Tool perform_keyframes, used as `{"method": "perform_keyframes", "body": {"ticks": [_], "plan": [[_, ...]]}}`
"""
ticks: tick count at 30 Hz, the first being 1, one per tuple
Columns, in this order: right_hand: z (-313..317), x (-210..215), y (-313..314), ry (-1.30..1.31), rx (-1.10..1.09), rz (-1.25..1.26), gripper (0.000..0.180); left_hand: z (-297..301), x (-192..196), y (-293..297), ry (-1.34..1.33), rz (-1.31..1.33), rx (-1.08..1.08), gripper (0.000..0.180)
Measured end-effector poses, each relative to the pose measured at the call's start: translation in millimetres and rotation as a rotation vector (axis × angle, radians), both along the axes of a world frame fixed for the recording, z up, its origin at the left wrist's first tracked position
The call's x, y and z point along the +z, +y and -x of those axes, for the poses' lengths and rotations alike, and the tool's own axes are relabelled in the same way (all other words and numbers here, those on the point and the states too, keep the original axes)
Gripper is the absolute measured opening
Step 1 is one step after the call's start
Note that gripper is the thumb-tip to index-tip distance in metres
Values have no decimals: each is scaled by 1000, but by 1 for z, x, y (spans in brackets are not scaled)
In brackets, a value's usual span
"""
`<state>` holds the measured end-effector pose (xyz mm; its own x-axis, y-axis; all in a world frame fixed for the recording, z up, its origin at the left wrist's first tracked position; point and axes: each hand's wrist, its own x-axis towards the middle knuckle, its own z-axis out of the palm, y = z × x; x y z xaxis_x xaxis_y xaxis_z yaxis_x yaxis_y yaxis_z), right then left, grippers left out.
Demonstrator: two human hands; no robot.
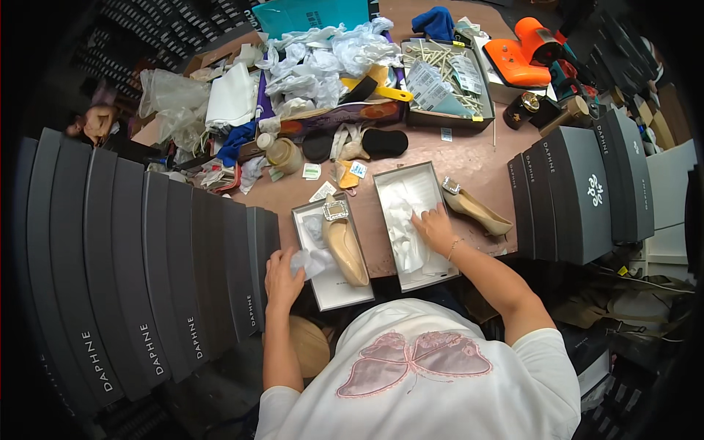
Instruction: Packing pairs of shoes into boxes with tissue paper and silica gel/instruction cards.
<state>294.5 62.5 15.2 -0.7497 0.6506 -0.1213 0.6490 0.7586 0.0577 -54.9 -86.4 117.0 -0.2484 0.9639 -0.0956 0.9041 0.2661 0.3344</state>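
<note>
We see the right hand (434, 226) pressed flat, fingers spread, on the white tissue paper (405, 220) that lines the open shoe box (386, 182) in the middle of the brown table (477, 158); the hand grips nothing that we can make out, it simply lies on the paper at the box's right wall; just beyond that wall, touching or nearly touching the box, a beige heeled shoe (477, 209) with a silver buckle lies on its side on the table; the left hand (282, 279) sits at the near left corner of the second open box (345, 290), its fingers closed around a crumpled wad of white paper (312, 260); inside that box a matching beige shoe (345, 246) lies lengthwise, buckle toward the far end, just right of the wad; to the left a row of dark grey box lids (147, 271) stands on edge, and another stack of dark boxes (579, 191) stands at the right; farther back the table is heaped with loose white tissue (323, 59), a tray of small sticks (440, 81) and an orange tool (528, 51)
</note>
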Motion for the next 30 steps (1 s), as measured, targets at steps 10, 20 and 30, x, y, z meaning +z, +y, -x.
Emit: {"method": "perform_keyframes", "body": {"ticks": [10,20,30], "plan": [[22,123,1,897,-508,1026,30,-63,-83,22,-430,229,256,61],[116,53,-63,621,-133,470,31,-80,-83,-11,-1344,129,422,50],[124,51,-60,451,-103,296,14,-100,-65,-10,-1364,157,372,46]]}}
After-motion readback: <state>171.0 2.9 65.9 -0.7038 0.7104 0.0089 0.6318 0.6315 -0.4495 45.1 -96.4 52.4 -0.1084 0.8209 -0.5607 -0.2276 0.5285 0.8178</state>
